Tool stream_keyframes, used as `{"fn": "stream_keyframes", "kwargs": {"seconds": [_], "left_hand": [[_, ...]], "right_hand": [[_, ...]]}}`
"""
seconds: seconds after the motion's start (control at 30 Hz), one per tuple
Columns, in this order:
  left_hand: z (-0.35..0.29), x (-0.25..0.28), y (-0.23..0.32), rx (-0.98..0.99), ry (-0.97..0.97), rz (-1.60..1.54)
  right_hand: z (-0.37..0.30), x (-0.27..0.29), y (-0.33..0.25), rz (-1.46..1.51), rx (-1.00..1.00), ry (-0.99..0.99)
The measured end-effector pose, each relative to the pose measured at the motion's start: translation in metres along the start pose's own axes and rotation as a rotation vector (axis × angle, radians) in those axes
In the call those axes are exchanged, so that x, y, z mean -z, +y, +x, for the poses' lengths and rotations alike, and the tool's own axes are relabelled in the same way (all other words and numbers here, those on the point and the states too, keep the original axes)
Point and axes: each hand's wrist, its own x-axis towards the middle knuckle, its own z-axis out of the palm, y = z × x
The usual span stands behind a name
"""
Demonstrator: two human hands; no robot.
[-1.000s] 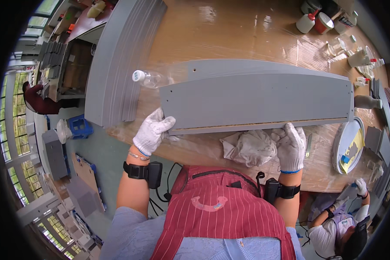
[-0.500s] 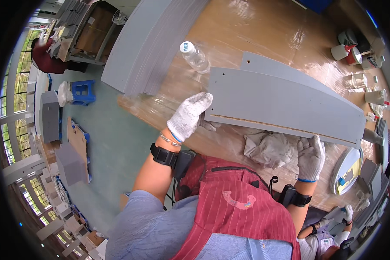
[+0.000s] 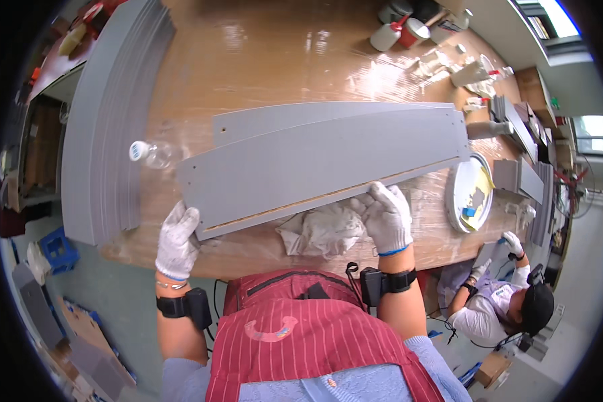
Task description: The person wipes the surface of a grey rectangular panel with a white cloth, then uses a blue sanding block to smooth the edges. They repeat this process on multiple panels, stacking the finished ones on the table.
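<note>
A long grey panel [image 3: 328, 164] with a gently curved far edge lies before me, slightly tilted in view. Along its near edge runs a narrow groove of bare brown board, and small dark holes mark its ends. My left hand [image 3: 178, 241], in a white knit glove, is closed on the panel's near left corner. Right of the middle, my gloved right hand [image 3: 387, 220] grips the near edge, thumb and fingers pinched on it. Behind and partly under this panel shows a second grey panel [image 3: 268, 120]. A crumpled whitish cloth [image 3: 321, 233] lies beside my right hand.
A tall stack of grey panels [image 3: 104, 134] stands at the left, with a clear bottle [image 3: 159, 155] beside it. At the right lies a round white lid [image 3: 457, 208] holding yellow material. Glue bottles [image 3: 385, 37] and pots stand far right. A co-worker [image 3: 496, 308] sits at lower right.
The view has turned to the right, so the panel and bottle appear farther left. My right hand has come nearer the cloth. Both hands still hold the panel.
</note>
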Motion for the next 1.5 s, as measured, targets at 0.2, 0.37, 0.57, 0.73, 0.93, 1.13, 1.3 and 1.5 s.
{"fn": "stream_keyframes", "kwargs": {"seconds": [0.2,0.37,0.57,0.73,0.93,1.13,1.3,1.5], "left_hand": [[0.002,-0.009,0.006,-0.023,0.017,0.088],[-0.005,-0.019,0.011,-0.019,0.038,0.13],[-0.01,-0.023,0.017,-0.02,-0.001,0.141],[-0.017,-0.031,0.023,-0.081,-0.018,0.137],[-0.011,-0.046,0.03,-0.056,-0.04,0.167],[-0.006,-0.06,0.016,0.021,-0.091,0.104],[0.005,-0.073,-0.007,0.001,-0.126,0.143],[0.017,-0.083,-0.019,0.0,-0.147,0.114]], "right_hand": [[-0.001,-0.001,-0.001,0.057,0.012,0.023],[0.0,0.003,-0.001,0.061,-0.024,-0.03],[0.003,0.008,-0.002,0.127,-0.017,-0.05],[0.0,0.001,-0.011,0.159,-0.005,-0.037],[-0.027,0.011,-0.014,0.14,0.113,0.048],[-0.035,0.077,-0.005,0.139,0.142,0.106],[-0.047,0.102,-0.016,0.162,0.13,0.094],[-0.048,0.128,-0.012,0.224,0.147,0.086]]}}
